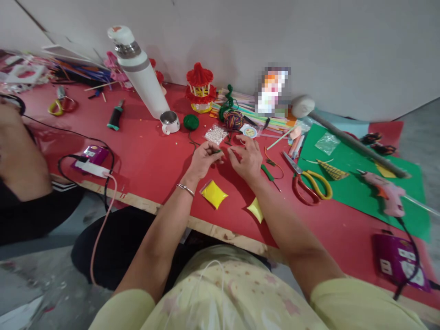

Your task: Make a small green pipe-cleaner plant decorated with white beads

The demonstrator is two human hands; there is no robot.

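On our desk (137,156) we list, left to right: bottle (143,75), just behind cup (174,126); yarn ball (191,122); beads (216,135); scissors (298,172); glue gun (388,193), on sheet (415,181).

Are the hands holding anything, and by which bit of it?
The left hand pinches a tiny dark-green piece, too small to tell by which part. I see nothing held in the right hand.
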